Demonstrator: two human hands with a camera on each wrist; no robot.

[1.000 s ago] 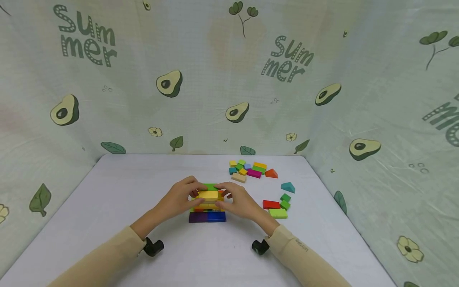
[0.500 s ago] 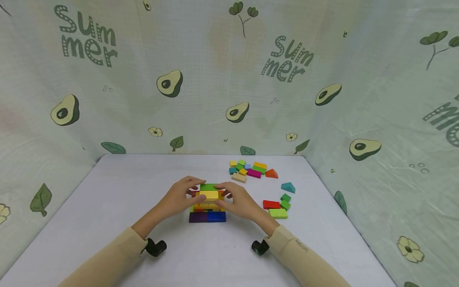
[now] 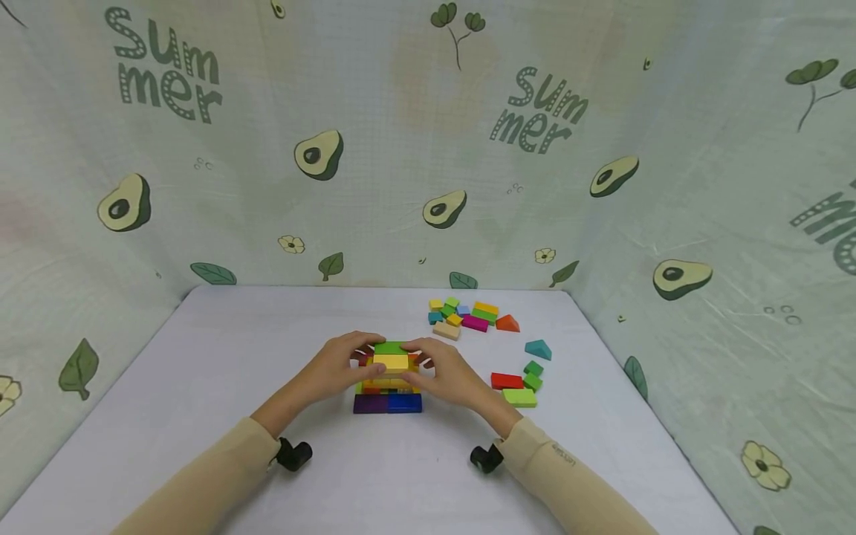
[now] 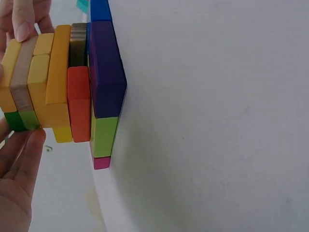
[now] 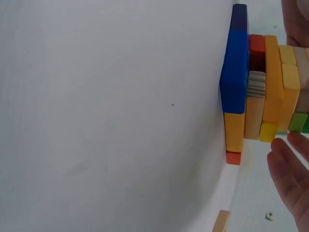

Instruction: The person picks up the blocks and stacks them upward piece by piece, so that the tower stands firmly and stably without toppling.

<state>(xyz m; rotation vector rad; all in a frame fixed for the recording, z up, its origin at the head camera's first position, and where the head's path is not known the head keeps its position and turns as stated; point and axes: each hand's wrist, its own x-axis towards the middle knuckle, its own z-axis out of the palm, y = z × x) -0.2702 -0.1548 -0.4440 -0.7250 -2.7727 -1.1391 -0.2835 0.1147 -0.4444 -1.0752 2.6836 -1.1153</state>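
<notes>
The left hand (image 3: 337, 365) has drawn its fingers back, baring more of the green block (image 3: 390, 348). On the table (image 3: 374, 475), the stack (image 3: 391, 384) stands upright; left hand and right hand (image 3: 444, 373) curl around its top. Uneven pressure could skew its upper layers; a snagging fingertip could tip off the yellow block (image 3: 391, 362).

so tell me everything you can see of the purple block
The purple block is a dark, smooth rectangular bar, seemingly painted wood. It lies on the table at the near left of the stack, end to end with the blue block; a lime block sits behind. The fingers don't touch it.
</notes>
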